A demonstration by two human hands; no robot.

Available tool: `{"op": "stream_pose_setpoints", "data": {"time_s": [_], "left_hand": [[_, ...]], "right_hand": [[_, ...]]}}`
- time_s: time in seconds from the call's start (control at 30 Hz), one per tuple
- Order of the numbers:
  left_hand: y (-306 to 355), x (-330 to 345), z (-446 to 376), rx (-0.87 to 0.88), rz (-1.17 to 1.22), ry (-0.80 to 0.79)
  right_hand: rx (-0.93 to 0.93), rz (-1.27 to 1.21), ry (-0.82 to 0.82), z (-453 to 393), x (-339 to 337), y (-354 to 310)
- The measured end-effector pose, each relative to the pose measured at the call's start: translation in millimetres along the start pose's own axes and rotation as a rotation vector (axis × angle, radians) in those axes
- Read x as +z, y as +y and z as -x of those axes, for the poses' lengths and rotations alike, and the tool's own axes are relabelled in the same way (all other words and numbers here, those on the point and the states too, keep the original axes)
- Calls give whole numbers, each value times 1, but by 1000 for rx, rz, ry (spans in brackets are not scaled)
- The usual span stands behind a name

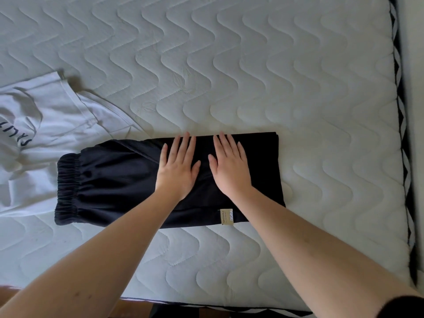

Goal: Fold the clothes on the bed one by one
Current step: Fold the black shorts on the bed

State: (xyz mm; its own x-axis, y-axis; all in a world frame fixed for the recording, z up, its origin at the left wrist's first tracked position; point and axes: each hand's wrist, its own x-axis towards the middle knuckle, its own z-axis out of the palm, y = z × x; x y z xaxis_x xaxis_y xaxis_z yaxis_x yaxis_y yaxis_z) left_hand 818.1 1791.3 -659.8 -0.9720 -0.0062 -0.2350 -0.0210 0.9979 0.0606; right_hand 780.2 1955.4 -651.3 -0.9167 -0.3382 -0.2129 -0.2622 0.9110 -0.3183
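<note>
Right now both my palms lie flat on the black shorts (119, 180), which sit on the bed (252, 76) near its front edge. My left hand (177, 166) and right hand (230, 166) press side by side over the middle of the shorts, toward the leg end, fingers (183, 145) straight and slightly spread, gripping nothing.

To do this smoothing well, I judge I should sweep outward from the middle of the shorts toward their edges, keeping the pressure even so the layers underneath do not slide apart. Next I would likely bring the waistband end over toward the leg end, so the edges need to line up first.

These shorts look already folded lengthwise into 1 neat rectangle. Their gathered elastic waistband (68, 189) bunches at the left end, and the right end is a straight, crisp edge. A small beige label (227, 216) sits at the near edge of the shorts, just below my right wrist. Fabric looks thin and soft, with few wrinkles.

Left of the shorts, partly under the waistband end, lies a white T-shirt (46, 125) with dark lettering, still unfolded and rumpled.
</note>
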Motion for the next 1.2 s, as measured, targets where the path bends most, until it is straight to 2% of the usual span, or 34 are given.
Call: {"op": "stream_pose_setpoints", "data": {"time_s": [0.07,0.23,0.4,0.5,0.6,0.7,0.8,0.9,1.0,1.1,1.2], "left_hand": [[3,12,5,-24,-21,-29],[-14,15,8,-64,-29,-29],[-51,10,21,-100,-83,-55],[-57,7,30,-84,-97,-59],[-45,-2,34,-20,-117,-23],[-19,-8,34,96,-84,26],[9,-8,31,189,-31,16],[21,-4,34,169,7,-28],[19,0,48,86,9,-19],[9,5,65,8,-33,-6],[0,9,76,-8,-74,-55]], "right_hand": [[-5,80,-33,4,11,14],[4,210,20,15,7,72],[73,217,16,28,-13,100],[172,120,-1,36,-27,105],[409,-124,105,44,-41,108],[520,-343,147,46,-49,111],[608,-543,89,34,-55,109],[696,-468,-124,18,-59,106],[677,-463,-190,12,-60,105],[555,-562,-150,17,-64,100],[429,-525,-209,24,-69,96]]}}
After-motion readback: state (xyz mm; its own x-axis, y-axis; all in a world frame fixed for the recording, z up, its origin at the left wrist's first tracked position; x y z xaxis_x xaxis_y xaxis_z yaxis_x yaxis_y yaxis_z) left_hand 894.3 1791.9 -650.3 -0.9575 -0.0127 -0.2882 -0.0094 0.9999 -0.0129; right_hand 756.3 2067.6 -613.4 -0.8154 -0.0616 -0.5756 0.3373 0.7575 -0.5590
